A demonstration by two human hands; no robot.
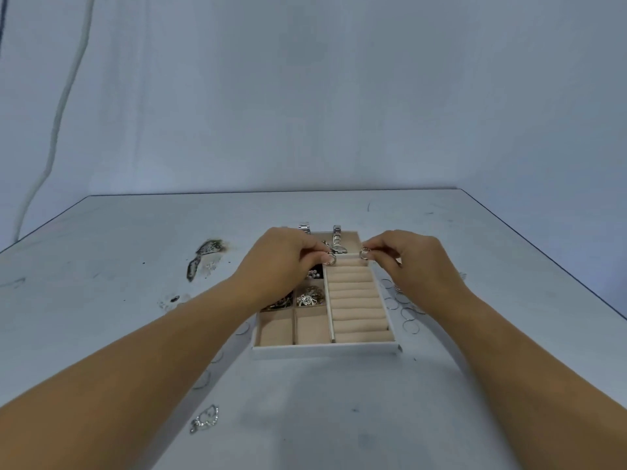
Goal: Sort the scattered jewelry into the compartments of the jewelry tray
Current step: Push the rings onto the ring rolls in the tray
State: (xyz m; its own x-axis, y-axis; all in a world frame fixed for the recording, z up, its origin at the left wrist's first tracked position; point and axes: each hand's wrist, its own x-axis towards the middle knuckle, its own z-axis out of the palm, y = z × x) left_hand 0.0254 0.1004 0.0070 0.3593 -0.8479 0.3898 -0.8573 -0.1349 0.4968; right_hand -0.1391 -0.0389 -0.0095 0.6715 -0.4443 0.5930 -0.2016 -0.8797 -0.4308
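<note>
The left hand (283,254) has its fingertips pinched together on a small ring (330,260) at the top left corner of the ring rolls. The right hand (405,257) likewise pinches a second ring (363,254) between thumb and forefinger, at the top right corner of the same rolls. Both rings sit just above the uppermost roll, near the middle of the frame.

Beneath them lies the jewelry tray (325,350), white-rimmed and beige-lined, its long axis running from the lower centre of the frame up and away from the camera. The padded ring rolls (356,300) fill its right column, each roll lying crosswise. A silver watch (337,244) lies in the top compartment, its strap pointing up past the far rim. Tangled chains (307,298) fill a middle-left compartment; the two lower-left compartments show bare lining.

Thin wire hoops (410,315) are scattered on the table (339,418) just right of the tray, and a sparkly piece (204,418) lies at lower left.
</note>
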